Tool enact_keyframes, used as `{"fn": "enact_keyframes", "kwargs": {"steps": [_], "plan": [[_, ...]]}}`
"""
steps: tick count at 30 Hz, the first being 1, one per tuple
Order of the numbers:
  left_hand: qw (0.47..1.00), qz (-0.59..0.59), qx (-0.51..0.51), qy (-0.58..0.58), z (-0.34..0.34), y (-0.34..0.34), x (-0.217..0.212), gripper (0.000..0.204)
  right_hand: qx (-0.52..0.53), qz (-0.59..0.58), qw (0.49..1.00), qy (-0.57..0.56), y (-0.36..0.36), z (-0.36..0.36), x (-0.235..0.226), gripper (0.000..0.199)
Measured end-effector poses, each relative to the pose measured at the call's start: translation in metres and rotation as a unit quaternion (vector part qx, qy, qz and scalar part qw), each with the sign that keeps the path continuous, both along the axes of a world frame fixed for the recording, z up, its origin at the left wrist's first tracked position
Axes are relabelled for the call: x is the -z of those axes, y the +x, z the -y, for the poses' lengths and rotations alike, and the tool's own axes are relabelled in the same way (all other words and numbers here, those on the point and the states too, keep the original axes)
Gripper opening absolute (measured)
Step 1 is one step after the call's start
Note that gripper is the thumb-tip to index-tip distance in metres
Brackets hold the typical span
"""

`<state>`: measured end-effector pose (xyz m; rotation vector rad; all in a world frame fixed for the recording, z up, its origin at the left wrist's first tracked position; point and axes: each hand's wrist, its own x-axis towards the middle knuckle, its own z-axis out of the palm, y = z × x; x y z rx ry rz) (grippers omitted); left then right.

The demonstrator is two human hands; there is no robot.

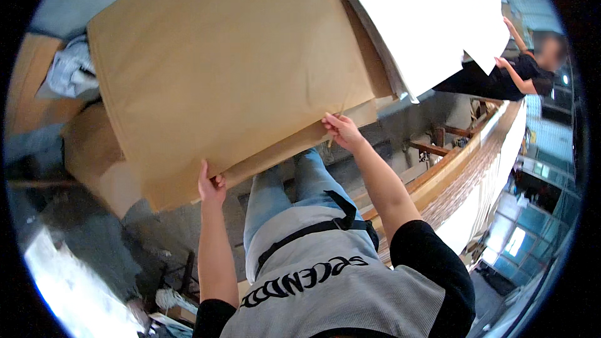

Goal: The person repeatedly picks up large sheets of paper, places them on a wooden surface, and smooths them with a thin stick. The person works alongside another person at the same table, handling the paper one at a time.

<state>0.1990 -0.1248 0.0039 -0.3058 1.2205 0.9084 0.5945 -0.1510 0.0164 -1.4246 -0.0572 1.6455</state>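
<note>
A large sheet of brown paper (pixel 231 69) lies flat before me, with more brown layers showing beneath its near edge. My left hand (pixel 213 184) is closed at that edge, near the left corner, with the thumb side along the paper. Farther right, my right hand (pixel 342 130) pinches the near edge close to the right corner. A thin, light brown stick-like piece (pixel 330 143) sticks out past the right hand's fingers; I cannot make out exactly what it is. Some of the fingertips are hidden.
White sheets (pixel 407 19) lie to the right of the brown paper. Beyond them a person in dark clothes (pixel 523 75) holds a white sheet. A long stack of edges on a wooden frame (pixel 463 181) stands to my right. Crumpled grey cloth (pixel 72 69) sits at the left.
</note>
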Motion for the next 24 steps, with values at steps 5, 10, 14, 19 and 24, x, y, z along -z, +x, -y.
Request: {"fn": "enact_keyframes", "kwargs": {"steps": [5, 10, 14, 19, 24], "plan": [[0.997, -0.057, 0.048, 0.034, -0.001, 0.005, -0.001, 0.026, -0.047, 0.065, 0.996, -0.036, 0.010, -0.005, 0.007, 0.021], [0.986, -0.139, 0.093, 0.005, 0.028, 0.019, 0.002, 0.025, -0.132, 0.123, 0.982, -0.053, 0.032, 0.023, -0.011, 0.029], [0.983, -0.154, 0.101, -0.029, 0.051, 0.038, -0.002, 0.030, -0.067, 0.202, 0.975, -0.069, 0.115, 0.065, -0.006, 0.026], [0.976, -0.178, 0.097, -0.081, 0.058, 0.044, 0.016, 0.030, 0.198, 0.399, 0.892, -0.073, 0.262, 0.100, 0.008, 0.018], [0.973, -0.196, 0.105, -0.066, 0.050, 0.059, 0.002, 0.028, 0.162, 0.480, 0.858, -0.088, 0.332, 0.101, 0.025, 0.019]]}}
